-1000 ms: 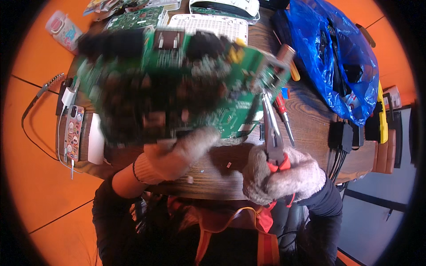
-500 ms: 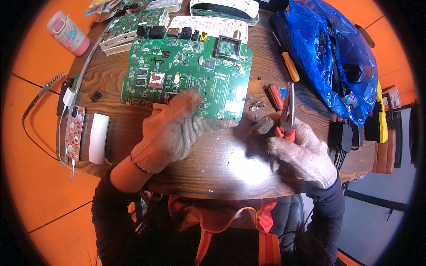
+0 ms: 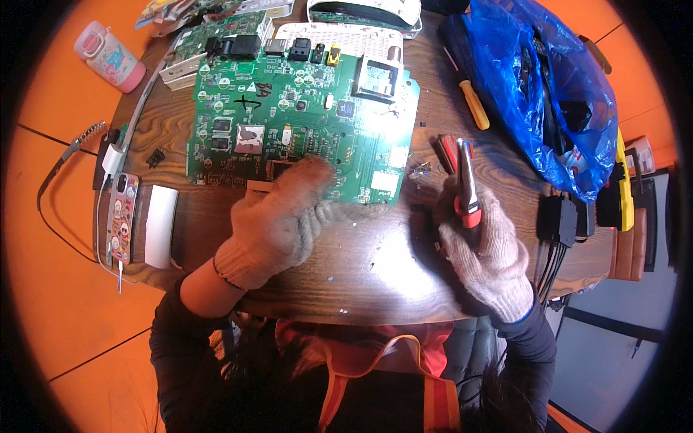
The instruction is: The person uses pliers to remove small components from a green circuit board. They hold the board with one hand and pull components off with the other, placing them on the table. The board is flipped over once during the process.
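My gloved left hand (image 3: 278, 216) grips the near edge of a green circuit board (image 3: 303, 123), thumb on top, the other fingers mostly hidden beneath. Along the board's far edge sit black sockets and a yellow one; a square metal frame stands near its far right corner. In my gloved right hand (image 3: 491, 245) is a pair of pliers (image 3: 468, 180) with red grips, jaws pointing away from me. The pliers are to the right of the board, apart from it. Beyond them lies a red-handled tool (image 3: 447, 151) beside small loose metal bits (image 3: 419, 169).
A blue plastic bag (image 3: 534, 94) of dark items fills the far right, an orange-handled screwdriver (image 3: 473, 105) beside it. Black adapters (image 3: 557, 220) lie at the right edge. On the left are a phone (image 3: 123, 216), a white strip (image 3: 160, 226) and a pink-and-white bottle (image 3: 110, 58).
The board has turned and tilted slightly in my left hand, its right side shifting rightward. My right hand has rotated the pliers, so the jaws now look narrow and closed.
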### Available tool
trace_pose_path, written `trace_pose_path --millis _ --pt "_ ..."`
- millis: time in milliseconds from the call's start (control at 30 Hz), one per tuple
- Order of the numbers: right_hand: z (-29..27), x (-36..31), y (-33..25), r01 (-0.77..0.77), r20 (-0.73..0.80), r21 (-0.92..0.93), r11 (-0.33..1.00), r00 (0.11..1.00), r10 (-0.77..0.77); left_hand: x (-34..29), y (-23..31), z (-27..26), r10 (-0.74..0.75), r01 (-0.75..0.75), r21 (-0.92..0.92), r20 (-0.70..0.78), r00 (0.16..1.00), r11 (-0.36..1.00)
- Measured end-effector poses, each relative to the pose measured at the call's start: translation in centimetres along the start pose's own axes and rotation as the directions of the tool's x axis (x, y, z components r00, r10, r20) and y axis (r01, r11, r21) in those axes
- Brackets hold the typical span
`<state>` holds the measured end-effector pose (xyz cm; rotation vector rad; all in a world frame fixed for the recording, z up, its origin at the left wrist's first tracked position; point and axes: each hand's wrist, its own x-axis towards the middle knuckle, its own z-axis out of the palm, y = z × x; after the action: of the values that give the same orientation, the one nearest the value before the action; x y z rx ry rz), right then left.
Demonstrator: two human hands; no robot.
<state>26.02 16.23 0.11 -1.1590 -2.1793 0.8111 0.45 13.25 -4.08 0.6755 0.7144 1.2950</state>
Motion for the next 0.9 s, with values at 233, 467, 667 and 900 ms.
trace_pose_path --millis 233,467,667,900 --pt "1.4 3.0 0.4 0.077 -0.220 -0.533 0.843 0.949 -0.226 -0.3 -1.5 -1.1 0.046 -0.046 0.008 -0.084 0.995 0.999" --pt "3.0 3.9 0.7 -0.014 -0.285 -0.699 0.715 0.923 -0.260 -0.3 -2.1 -1.2 0.087 -0.087 0.002 -0.101 0.991 0.996" --pt "3.8 5.3 2.1 0.017 -0.263 -0.802 0.597 0.887 -0.379 0.3 -2.6 -1.2 0.207 -0.215 -0.030 -0.176 0.963 0.976" --pt "3.4 4.4 1.2 0.188 -0.068 -0.682 0.707 0.946 -0.317 0.7 -2.4 -1.5 0.375 -0.281 0.394 -0.186 0.908 0.875"
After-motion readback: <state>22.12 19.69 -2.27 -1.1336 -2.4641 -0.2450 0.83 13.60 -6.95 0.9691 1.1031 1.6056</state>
